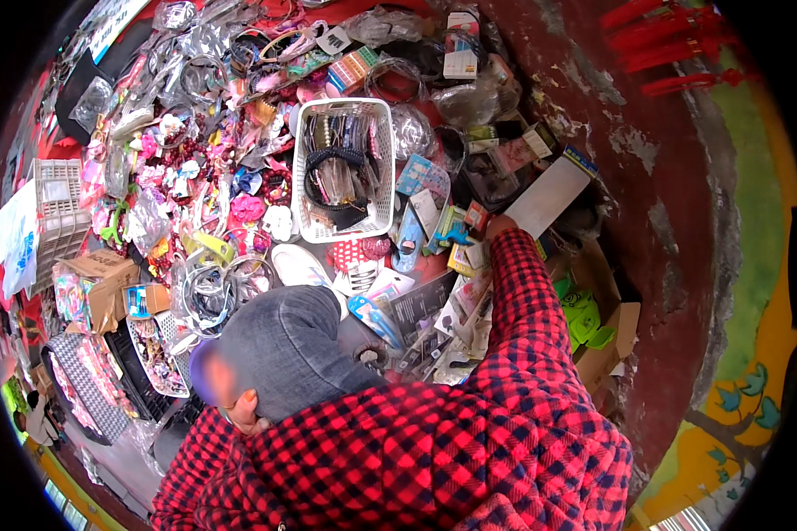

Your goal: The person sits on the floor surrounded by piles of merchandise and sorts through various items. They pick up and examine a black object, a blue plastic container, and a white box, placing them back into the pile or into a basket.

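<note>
My right arm, in a red-and-black checked sleeve, stretches ahead to the right. My right hand [502, 225] is at the near-left edge of a long white flat box [551, 196]; its fingers are too small and hidden to read. Small carded packages [465, 258] lie just beside it. My left hand [244, 412] is curled close to my body, beside a rounded grey denim shape [283, 345]. Next to its fingers is a purple-edged thing [201, 372], partly blurred, and I cannot make out what it is. White shoes [299, 265] show beyond the denim.
A white plastic basket [388, 168] of headbands stands ahead. Heaps of hair accessories [181, 168] spread to the left. A cardboard box [627, 329] with bright green items [581, 317] is at the right. Another carton [106, 274] and a patterned basket [80, 398] stand at the left.
</note>
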### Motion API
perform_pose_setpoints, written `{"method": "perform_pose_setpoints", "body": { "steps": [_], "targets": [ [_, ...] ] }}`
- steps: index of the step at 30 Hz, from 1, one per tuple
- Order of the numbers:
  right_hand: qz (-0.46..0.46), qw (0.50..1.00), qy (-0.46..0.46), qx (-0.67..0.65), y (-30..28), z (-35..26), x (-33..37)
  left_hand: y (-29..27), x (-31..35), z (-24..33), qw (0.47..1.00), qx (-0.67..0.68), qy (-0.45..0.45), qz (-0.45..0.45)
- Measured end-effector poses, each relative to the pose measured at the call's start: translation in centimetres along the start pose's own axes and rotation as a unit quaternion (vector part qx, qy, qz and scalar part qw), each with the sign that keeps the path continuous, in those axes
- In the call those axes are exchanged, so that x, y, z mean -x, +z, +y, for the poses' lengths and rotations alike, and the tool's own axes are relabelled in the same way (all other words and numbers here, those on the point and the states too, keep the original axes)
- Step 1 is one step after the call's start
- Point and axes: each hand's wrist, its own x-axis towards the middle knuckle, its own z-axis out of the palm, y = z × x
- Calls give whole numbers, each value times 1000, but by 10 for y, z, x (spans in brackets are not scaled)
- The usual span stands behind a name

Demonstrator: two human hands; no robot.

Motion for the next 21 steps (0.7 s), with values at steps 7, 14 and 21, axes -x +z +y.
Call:
{"method": "perform_pose_setpoints", "body": {
  "steps": [7, 14, 21],
  "targets": [
    [12, 1000, 9, -8, -10, 2, -26, 2, -2, 3, 1000, -1, 1, 31],
    [4, 1000, 8, -3, -7, -6, -41, 8, -1, 8, 998, 5, 4, 63],
    [2, 1000, -1, -3, -3, -16, -39, 11, -8, 14, 997, 10, -15, 81]
  ]
}}
